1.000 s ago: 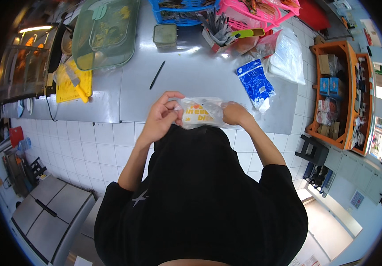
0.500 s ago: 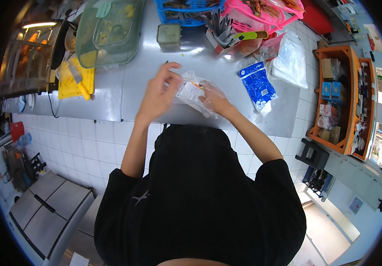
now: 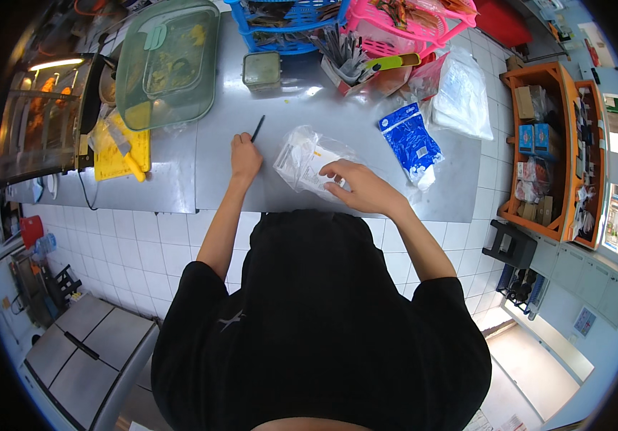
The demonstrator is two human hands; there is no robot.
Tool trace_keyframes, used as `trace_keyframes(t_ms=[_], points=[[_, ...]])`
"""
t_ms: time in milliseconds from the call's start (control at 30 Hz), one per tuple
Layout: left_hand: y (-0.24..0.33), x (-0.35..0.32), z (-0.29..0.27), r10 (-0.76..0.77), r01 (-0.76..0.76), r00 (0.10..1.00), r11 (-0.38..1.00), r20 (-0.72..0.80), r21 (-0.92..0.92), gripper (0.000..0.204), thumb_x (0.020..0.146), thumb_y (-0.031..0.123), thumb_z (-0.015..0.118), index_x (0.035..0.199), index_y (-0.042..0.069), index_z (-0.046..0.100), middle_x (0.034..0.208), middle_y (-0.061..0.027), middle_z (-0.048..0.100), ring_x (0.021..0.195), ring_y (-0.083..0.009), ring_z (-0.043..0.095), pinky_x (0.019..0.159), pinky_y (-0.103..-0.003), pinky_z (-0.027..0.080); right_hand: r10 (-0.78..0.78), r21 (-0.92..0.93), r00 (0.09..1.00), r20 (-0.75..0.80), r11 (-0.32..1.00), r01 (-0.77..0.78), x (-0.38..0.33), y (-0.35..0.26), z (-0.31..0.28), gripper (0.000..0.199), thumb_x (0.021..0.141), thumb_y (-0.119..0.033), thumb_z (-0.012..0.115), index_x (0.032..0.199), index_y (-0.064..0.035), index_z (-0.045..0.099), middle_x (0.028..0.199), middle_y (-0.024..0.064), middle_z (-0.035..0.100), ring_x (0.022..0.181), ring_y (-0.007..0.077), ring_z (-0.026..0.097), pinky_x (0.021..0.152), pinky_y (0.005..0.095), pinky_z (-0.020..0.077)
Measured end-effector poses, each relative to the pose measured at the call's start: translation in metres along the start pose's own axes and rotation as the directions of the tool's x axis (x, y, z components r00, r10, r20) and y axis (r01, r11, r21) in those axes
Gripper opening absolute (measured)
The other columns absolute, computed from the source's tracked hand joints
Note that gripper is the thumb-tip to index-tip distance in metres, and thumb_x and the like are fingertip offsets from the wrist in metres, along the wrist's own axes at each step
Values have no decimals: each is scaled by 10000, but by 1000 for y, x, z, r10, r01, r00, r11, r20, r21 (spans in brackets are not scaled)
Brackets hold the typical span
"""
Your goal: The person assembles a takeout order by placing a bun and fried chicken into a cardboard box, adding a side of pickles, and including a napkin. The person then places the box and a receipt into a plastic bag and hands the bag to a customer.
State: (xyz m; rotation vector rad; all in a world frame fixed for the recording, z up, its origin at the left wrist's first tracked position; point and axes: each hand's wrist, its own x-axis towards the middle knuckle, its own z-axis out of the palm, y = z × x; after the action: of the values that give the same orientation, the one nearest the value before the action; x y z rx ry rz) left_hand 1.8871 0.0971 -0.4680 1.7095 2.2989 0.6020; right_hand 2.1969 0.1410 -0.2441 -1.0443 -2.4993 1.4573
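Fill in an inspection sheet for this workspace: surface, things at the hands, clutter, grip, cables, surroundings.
Surface: shiny metal table, a small yellow speck on it.
Things at the hands: dark pen; crumpled clear bag, partly white.
Clutter: blue packet, green tub, blue basket and pink basket; knife on yellow board.
Grip: left hand curled at the pen's near end, hold unclear; right hand at the bag, fingers spread and bent.
Cables: one dark cable hanging at the front edge, left.
Surroundings: tiled floor; orange shelving, right; lit glass cabinet, left.
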Motion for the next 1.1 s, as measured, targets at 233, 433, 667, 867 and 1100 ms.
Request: trace_keyframes(t_ms=[233,433,667,867,1100], points=[[70,3,-112,-245,368,927,449,284,-814,219,884,82,469,1090,8,480,802,-50,519,754,-156,537,708,-320,459,204,-217,764,-612,886,-410,-42,2,-6,350,864,-256,689,1107,-21,603,1064,175,653,891,338,650,814,424,497],[190,-40,-162,274,-168,955,817,114,-551,317,858,163,684,1040,15,471,872,-109,490,794,-253,519,719,-377,436,477,216,865,-155,871,-441,-60,26,-1,268,926,-257,620,898,3,682,821,90,684,766,224,630,756,356,486],[199,-12,-158,126,126,948,697,293,-706,279,853,68,673,955,33,416,853,-120,599,789,-227,632,734,-368,500,232,710,919,-319,700,70,-58,9,-1,231,997,-192,537,917,-10,654,757,49,645,754,133,605,757,300,463],[159,7,-204,96,215,961,342,261,-915,189,937,48,582,942,44,393,821,-96,596,789,-138,620,711,-305,504,390,814,787,-479,534,230,-68,2,-9,221,994,-175,539,1114,-6,616,687,48,612,692,129,597,759,297,442],[91,96,-85,289,-283,912,957,292,-63,152,986,187,526,994,36,535,1018,-141,622,891,-340,622,794,-445,507,312,708,854,-417,701,89,-63,5,-16,236,1005,-196,531,1034,2,656,663,20,592,636,93,563,604,252,425]])
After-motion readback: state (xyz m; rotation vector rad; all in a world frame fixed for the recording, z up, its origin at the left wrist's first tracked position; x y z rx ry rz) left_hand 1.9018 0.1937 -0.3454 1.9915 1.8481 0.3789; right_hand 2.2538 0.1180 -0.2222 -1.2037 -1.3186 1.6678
